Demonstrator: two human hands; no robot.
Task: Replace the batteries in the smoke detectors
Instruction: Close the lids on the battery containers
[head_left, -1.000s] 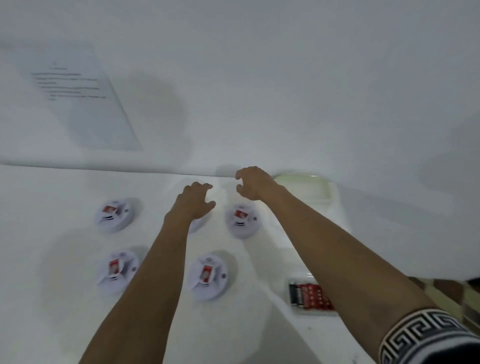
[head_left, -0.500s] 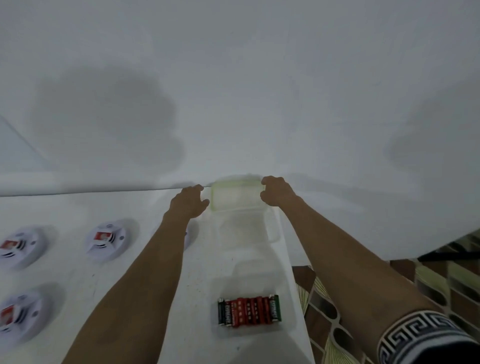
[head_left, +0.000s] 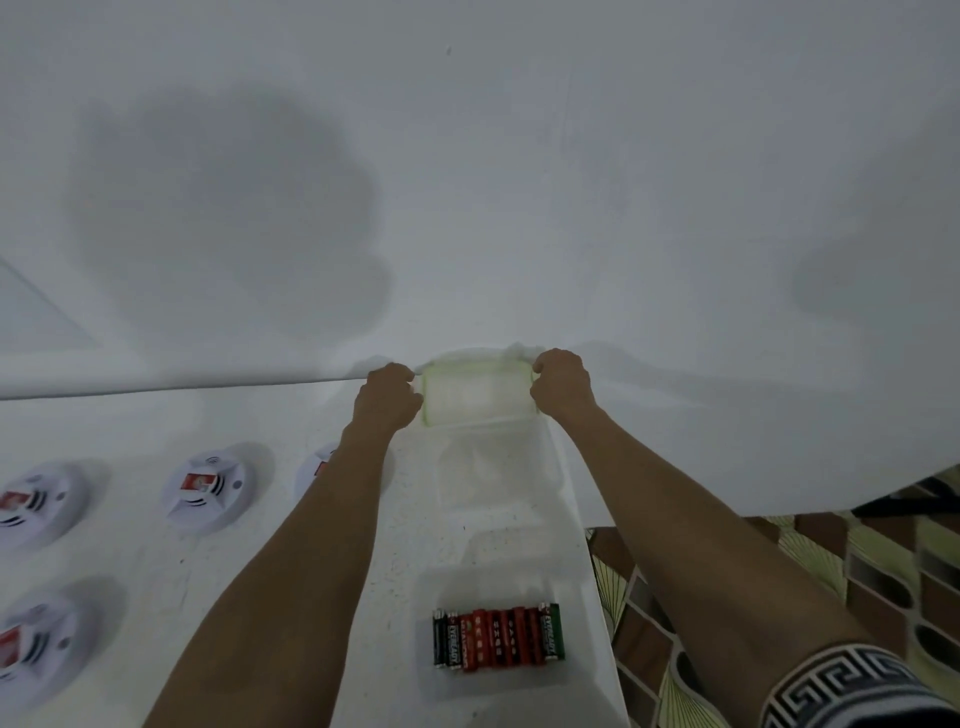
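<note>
- Head view: left hand and right hand, fingers curled, each grip one end of green-rimmed translucent container.
- Container lies near counter's far edge.

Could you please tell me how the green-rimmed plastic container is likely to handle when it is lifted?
The container is probably light: its walls look thin and translucent, and nothing dark shows through them. It may flex a little, which would fit the left hand and right hand gripping its opposite ends. The smooth plastic could be slippery.
</note>
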